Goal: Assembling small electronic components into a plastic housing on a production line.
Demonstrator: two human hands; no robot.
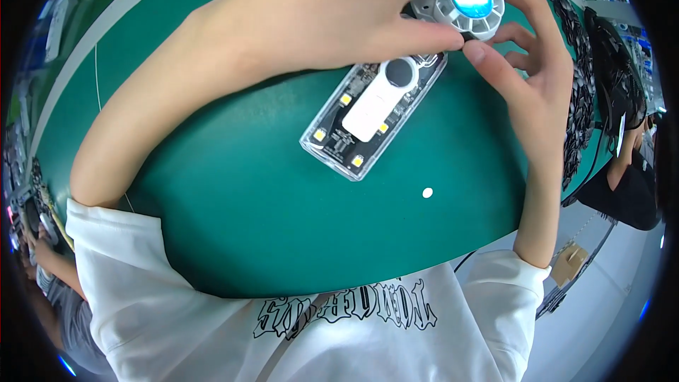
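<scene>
A round white finned part (488,21) with a shiny blue centre is held between both hands at the upper right. My left hand (346,10) reaches across from the left, its thumb and fingers closed around the part's near and far sides. My right hand (534,64) grips its right side, thumb tip close to the left thumb and forefinger bent over the rim. Just below lies a clear rectangular case (329,148) with a black circuit board, small yellow LEDs and a white strip inside. The case's upper end is partly hidden; whether it joins the round part, I cannot tell.
A small white oval piece (427,192) lies on the green tabletop (283,233). Many black pieces (581,85) are piled along the right edge, beside a black bag-like bundle (619,78). Other people sit at both sides; a cardboard piece (569,264) is on the floor.
</scene>
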